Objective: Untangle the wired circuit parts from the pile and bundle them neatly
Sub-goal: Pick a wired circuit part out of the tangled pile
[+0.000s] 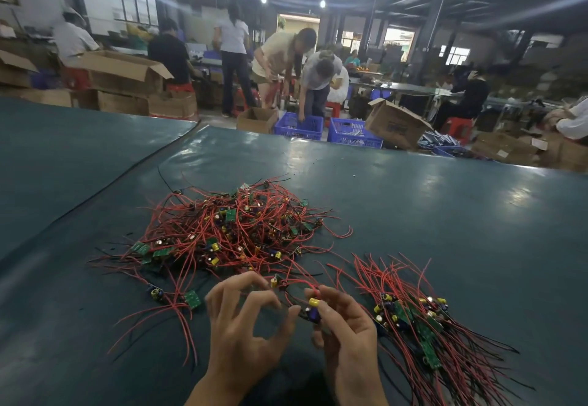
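We are in the middle of freeing one wired circuit part (313, 308) from the tangled pile (229, 230), which lies on the green table (445, 214) at about twelve o'clock from our hands. Our right hand (345, 332) is closed around the part, its yellow capacitor and dark board showing between the fingers, and a red lead runs from it back toward the pile at eleven o'clock. Our left hand (245, 319) is half open with the fingers curled; the thumb and forefinger seem to pinch at a thin wire, though we cannot tell for sure. The sorted bundle (423, 316) lies just beside the right hand, at three o'clock, its leads fanned toward five o'clock. We judge the next move calls for drawing the leads clear of the pile without snagging others, then laying the part onto the bundle with its wires aligned
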Motion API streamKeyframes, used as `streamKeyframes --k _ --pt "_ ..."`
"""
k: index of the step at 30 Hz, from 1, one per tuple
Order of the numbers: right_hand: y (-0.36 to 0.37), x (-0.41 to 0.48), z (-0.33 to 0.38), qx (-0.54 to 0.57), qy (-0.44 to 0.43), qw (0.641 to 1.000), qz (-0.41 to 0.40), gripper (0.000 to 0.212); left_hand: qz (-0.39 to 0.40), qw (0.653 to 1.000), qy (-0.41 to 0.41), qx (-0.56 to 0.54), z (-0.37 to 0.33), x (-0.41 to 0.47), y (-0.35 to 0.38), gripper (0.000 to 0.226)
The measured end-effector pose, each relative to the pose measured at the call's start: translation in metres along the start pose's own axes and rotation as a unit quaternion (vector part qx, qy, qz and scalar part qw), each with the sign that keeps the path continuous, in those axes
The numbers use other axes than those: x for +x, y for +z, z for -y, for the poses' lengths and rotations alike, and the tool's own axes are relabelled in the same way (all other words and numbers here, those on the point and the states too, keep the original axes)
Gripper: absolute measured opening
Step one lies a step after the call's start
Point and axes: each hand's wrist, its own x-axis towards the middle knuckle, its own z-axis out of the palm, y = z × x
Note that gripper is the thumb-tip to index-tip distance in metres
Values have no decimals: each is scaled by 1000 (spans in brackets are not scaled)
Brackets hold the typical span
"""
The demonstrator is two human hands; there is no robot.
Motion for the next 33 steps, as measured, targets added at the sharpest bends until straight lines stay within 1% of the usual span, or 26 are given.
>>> streamKeyframes --k 1,4,6,7,9,10,11,13,15,17,18,20,23,25,26,28,31,33 --pt "0 -1 1 -4 -8 1000 7 20 3 1000 8 -13 2 0 -1 23" --pt "-1 -3 3 -10 -12 1000 20 31 49 996 31 -64 4 -1 -2 49" --pt "-1 -3 6 31 1 999 12 24 89 993 30 -73 2 -3 -1 54" --pt "-2 -3 8 60 6 998 8 23 115 990 25 -72 0 -4 0 51" --pt "-4 -1 11 114 10 993 0 19 181 981 8 -71 -4 -5 1 32" --pt "-5 -1 12 128 13 992 -2 21 215 974 3 -70 -5 -4 2 28" --pt "-5 -1 12 132 16 991 -3 23 244 967 -3 -78 -5 -4 3 32" --pt "-6 -1 9 121 16 992 -2 24 291 948 -49 -122 -5 -6 3 37" --pt "-5 -1 6 96 4 995 3 27 310 932 -89 -165 -6 -8 2 33" --pt "-5 1 2 38 -29 999 -4 35 307 925 -102 -198 -9 -10 2 31" --pt "-5 2 0 -1 -50 999 -6 40 303 920 -117 -221 -11 -11 2 34" --pt "-3 1 -2 -65 -80 995 -8 49 274 909 -169 -265 -13 -9 4 36" --pt "1 0 -8 -96 -76 992 -8 61 211 904 -243 -281 -15 -4 6 22" --pt "2 1 -10 -107 -65 992 -12 65 179 890 -294 -299 -14 -3 6 18" --pt "2 1 -11 -107 -59 992 -15 65 166 879 -319 -311 -14 -3 6 16" --pt "3 2 -13 -103 -52 993 -26 65 144 848 -374 -347 -15 -2 6 13" --pt "4 3 -15 -96 -38 993 -55 62 133 800 -436 -390 -16 -3 7 19" --pt "3 4 -16 -92 -21 993 -75 53 131 779 -458 -408 -16 -3 9 11"
